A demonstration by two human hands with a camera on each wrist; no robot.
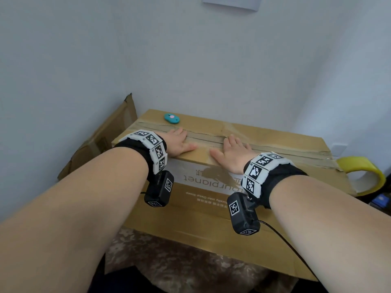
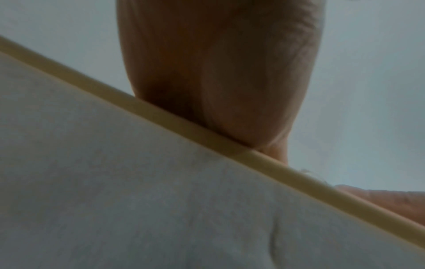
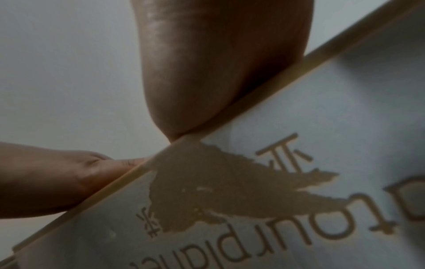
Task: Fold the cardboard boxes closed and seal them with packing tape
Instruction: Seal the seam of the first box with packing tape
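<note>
A big brown cardboard box (image 1: 211, 210) stands in front of me with its top flaps folded down. A strip of clear tape (image 1: 275, 148) runs along the middle seam. My left hand (image 1: 179, 141) lies flat on the top near the seam, fingers straight. My right hand (image 1: 232, 151) lies flat beside it, palm down on the same flap. Each wrist view shows a palm heel (image 2: 230, 81) (image 3: 218, 72) pressed on the box's top edge (image 2: 207, 136) (image 3: 253, 96). A yellow tape roll (image 1: 366, 176) sits at the box's right end.
A small teal cutter (image 1: 171, 118) rests on the far left of the box top. A second, flattened cardboard piece (image 1: 101, 140) leans against the wall at the left. White walls close the space behind and left. A patterned rug (image 1: 179, 265) lies under the box.
</note>
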